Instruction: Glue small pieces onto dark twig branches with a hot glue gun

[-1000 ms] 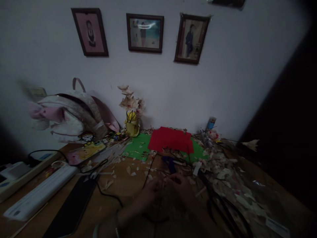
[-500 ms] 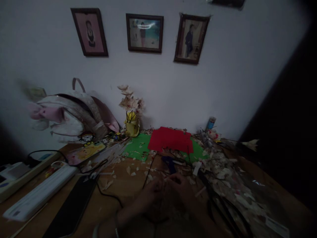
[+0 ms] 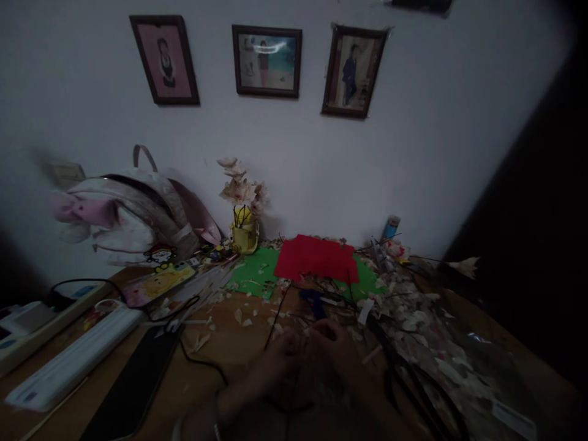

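Note:
My left hand [image 3: 282,358] and my right hand [image 3: 333,346] sit close together at the near middle of a wooden table [image 3: 229,361]. Their fingers curl around something small that the dim light hides. A thin dark wire stem [image 3: 278,315] rises just beyond my left hand, and a blue glue gun [image 3: 312,303] lies a little beyond my right hand. Pale paper petals [image 3: 408,318] are heaped to the right. Black scissors [image 3: 413,392] lie right of my right hand, not touched by it.
A red paper sheet [image 3: 316,258] lies on a green sheet [image 3: 252,274] at the back, near a yellow cup [image 3: 244,236] holding paper flowers. To the left are a backpack [image 3: 138,214], a black tablet [image 3: 133,386], and a white power strip [image 3: 73,358]. A black cable [image 3: 202,361] crosses the table.
The view has shifted slightly. My hands stay close together in almost the same place, and nothing on the table has visibly moved.

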Available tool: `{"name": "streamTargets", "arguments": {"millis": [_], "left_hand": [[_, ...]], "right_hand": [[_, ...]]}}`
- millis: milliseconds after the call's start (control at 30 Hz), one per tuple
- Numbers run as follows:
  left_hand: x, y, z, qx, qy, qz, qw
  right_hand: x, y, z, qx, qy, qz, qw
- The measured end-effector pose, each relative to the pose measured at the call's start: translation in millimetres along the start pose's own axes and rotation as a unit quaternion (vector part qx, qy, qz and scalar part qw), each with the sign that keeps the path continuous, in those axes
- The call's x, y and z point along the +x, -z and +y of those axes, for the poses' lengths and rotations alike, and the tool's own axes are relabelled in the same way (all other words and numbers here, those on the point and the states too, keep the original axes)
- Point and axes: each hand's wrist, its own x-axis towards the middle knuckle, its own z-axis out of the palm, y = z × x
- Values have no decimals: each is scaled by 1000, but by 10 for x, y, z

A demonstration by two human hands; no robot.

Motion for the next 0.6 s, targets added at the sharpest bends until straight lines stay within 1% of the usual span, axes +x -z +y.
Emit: {"name": "streamTargets", "arguments": {"millis": [67, 133, 233, 433, 600], "left_hand": [[-7, -14, 19, -27, 2, 21, 999], [-16, -27, 43, -54, 17, 39, 998], [-32, -44, 89, -59, 23, 61, 996], [-56, -73, 130, -89, 34, 50, 994], [-61, -66, 92, -73, 30, 54, 995]], "right_hand": [[3, 2, 16, 23, 11, 7, 1000], [4, 4, 24, 40, 9, 10, 999], [-2, 0, 22, 29, 0, 10, 1000], [0, -23, 58, 22, -1, -3, 1000], [12, -23, 86, 23, -7, -16, 1000]]}}
